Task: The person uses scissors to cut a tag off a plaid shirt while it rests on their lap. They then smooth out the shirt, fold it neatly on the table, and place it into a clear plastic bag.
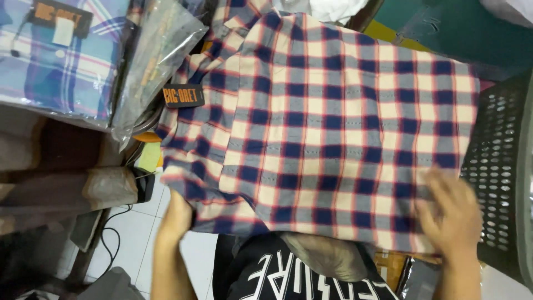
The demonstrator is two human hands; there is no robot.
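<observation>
A checked shirt (327, 122) in navy, cream and red lies folded flat in front of me, with a dark hang tag (183, 95) at its left edge. My left hand (176, 214) reaches under the shirt's near-left corner; its fingers are hidden by the cloth. My right hand (452, 214), blurred, lies on top of the shirt's near-right corner with the fingers spread.
A blue checked shirt in a clear bag (61, 55) lies at the far left, beside another clear plastic bag (158, 55). A dark perforated basket (499, 166) stands at the right. White floor tiles (139, 233) and a black cable show at lower left.
</observation>
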